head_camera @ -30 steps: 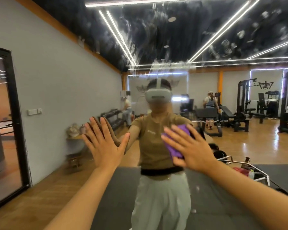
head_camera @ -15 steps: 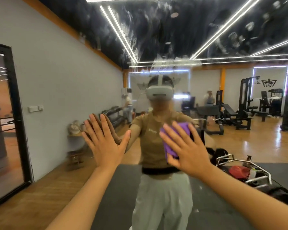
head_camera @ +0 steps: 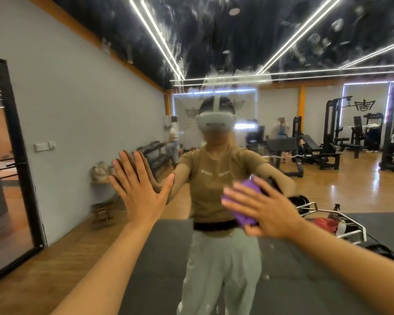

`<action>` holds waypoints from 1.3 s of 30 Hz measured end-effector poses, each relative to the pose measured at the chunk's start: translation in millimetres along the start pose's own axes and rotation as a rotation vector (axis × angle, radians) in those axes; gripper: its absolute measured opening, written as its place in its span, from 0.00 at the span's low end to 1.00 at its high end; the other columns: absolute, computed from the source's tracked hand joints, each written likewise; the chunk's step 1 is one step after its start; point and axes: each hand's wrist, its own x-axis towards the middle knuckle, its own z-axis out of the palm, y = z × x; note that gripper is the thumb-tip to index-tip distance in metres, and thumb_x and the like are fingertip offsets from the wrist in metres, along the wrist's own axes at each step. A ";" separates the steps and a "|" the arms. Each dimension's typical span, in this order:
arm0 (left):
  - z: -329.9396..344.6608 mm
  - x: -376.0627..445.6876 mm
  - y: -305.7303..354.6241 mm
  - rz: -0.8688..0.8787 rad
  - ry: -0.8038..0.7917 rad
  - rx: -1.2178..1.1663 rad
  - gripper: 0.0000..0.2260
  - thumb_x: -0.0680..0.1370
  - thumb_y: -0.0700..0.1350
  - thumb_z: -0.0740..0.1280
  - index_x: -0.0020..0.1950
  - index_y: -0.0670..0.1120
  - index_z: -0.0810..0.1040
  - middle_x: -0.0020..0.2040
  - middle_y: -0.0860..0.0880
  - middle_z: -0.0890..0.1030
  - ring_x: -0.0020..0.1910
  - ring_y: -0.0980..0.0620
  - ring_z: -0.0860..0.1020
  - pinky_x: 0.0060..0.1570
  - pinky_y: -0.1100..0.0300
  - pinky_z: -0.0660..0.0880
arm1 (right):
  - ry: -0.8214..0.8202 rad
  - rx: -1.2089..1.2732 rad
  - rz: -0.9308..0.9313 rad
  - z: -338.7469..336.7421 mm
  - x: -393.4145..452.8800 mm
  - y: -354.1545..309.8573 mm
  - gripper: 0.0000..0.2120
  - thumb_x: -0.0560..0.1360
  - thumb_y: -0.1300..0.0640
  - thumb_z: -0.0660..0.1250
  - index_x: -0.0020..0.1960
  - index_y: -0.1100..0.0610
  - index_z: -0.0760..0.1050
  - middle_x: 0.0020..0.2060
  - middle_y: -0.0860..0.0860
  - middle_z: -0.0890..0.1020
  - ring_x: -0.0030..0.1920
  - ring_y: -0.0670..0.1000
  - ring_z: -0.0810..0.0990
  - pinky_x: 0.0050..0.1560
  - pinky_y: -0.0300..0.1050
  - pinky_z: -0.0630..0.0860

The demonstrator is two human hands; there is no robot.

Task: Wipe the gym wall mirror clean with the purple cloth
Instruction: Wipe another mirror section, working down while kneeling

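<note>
I am looking straight into the gym wall mirror (head_camera: 214, 53), its upper glass streaked with white smears. My left hand (head_camera: 141, 192) is lying flat against the glass, fingers straight and spread wide. Right of it on the mirror, my right hand (head_camera: 266, 212) is pressing the purple cloth (head_camera: 248, 201) to the glass with straight, splayed fingers; the cloth is bunched under the palm, showing between the fingers. The hand is motion-blurred.
</note>
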 end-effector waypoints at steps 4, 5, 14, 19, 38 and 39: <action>-0.3 -0.3 -0.6 0.008 0.012 -0.009 0.44 0.76 0.76 0.45 0.80 0.53 0.31 0.82 0.38 0.43 0.81 0.37 0.42 0.76 0.33 0.43 | 0.116 -0.008 0.231 -19.2 45.3 61.7 0.31 0.80 0.40 0.57 0.81 0.51 0.62 0.80 0.53 0.62 0.80 0.55 0.60 0.80 0.60 0.49; 0.0 -0.1 -0.7 0.009 0.017 -0.012 0.44 0.76 0.76 0.46 0.80 0.53 0.31 0.82 0.38 0.43 0.81 0.37 0.42 0.76 0.33 0.43 | 0.137 -0.010 0.285 -21.9 51.2 67.8 0.30 0.81 0.40 0.56 0.80 0.51 0.62 0.79 0.53 0.63 0.80 0.56 0.60 0.80 0.60 0.50; 2.0 -1.1 1.9 0.007 0.048 0.024 0.43 0.78 0.75 0.46 0.82 0.49 0.35 0.82 0.37 0.45 0.81 0.36 0.44 0.76 0.33 0.44 | 0.141 0.033 0.400 7.0 9.9 -27.1 0.31 0.81 0.42 0.55 0.81 0.51 0.60 0.80 0.52 0.62 0.80 0.58 0.60 0.79 0.63 0.49; -2.1 -0.8 7.6 -0.020 0.015 0.032 0.46 0.77 0.76 0.45 0.83 0.43 0.44 0.82 0.36 0.46 0.81 0.35 0.45 0.76 0.33 0.43 | -0.080 -0.051 0.043 30.4 -69.4 -105.5 0.36 0.78 0.40 0.59 0.83 0.48 0.55 0.82 0.49 0.55 0.81 0.54 0.54 0.81 0.60 0.43; -6.8 -0.2 -12.5 0.053 -0.047 0.031 0.42 0.78 0.73 0.50 0.81 0.53 0.33 0.82 0.39 0.42 0.81 0.38 0.40 0.77 0.35 0.40 | 0.122 0.028 0.592 -9.6 51.6 14.6 0.30 0.85 0.37 0.50 0.82 0.51 0.58 0.81 0.56 0.60 0.80 0.58 0.58 0.79 0.59 0.42; -6.5 -0.5 -12.6 0.054 -0.045 0.034 0.42 0.78 0.73 0.50 0.81 0.53 0.33 0.82 0.39 0.42 0.81 0.38 0.40 0.77 0.35 0.40 | 0.135 0.010 0.621 -7.7 53.5 11.5 0.30 0.85 0.37 0.51 0.82 0.52 0.59 0.80 0.56 0.61 0.80 0.58 0.59 0.79 0.60 0.44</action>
